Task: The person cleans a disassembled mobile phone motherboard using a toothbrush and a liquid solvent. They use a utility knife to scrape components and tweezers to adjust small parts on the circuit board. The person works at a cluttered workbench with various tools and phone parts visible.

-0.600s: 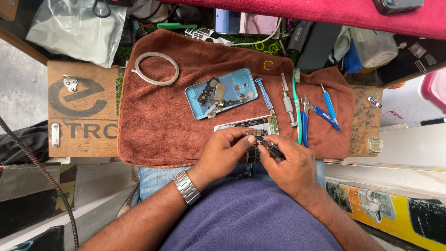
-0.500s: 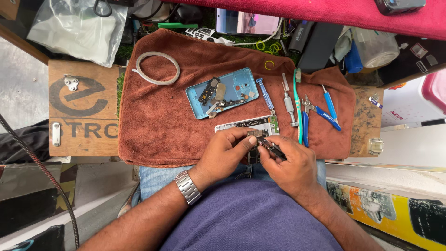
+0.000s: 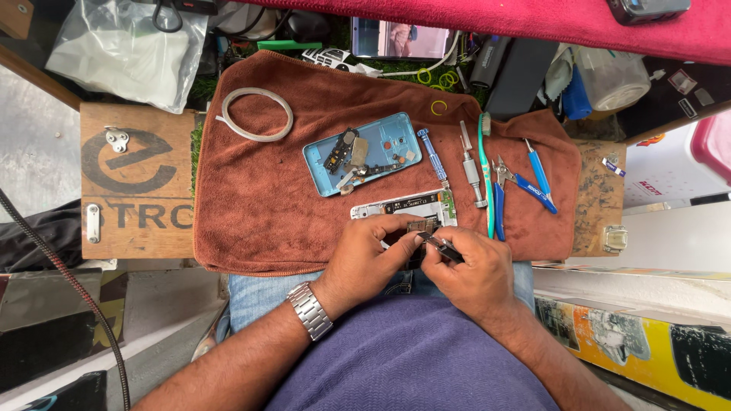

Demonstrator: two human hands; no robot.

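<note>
- At the top edge, above the brown towel (image 3: 266,198), we see a lit screen (image 3: 400,38), rectangular, showing pale pink and grey tones; what it displays is too small for us to tell
- At upper left lies a clear plastic bag (image 3: 126,49), crumpled, with something white inside
- On the left we find a wooden board sign (image 3: 137,183), square, tan with dark stencilled marks
- At lower right we see a yellow box (image 3: 632,342), long, with black patches

Matt brown cloth towel (image 3: 259,205) (fuzzy nap) beneath glossy blue plastic phone shell (image 3: 365,154).
</note>
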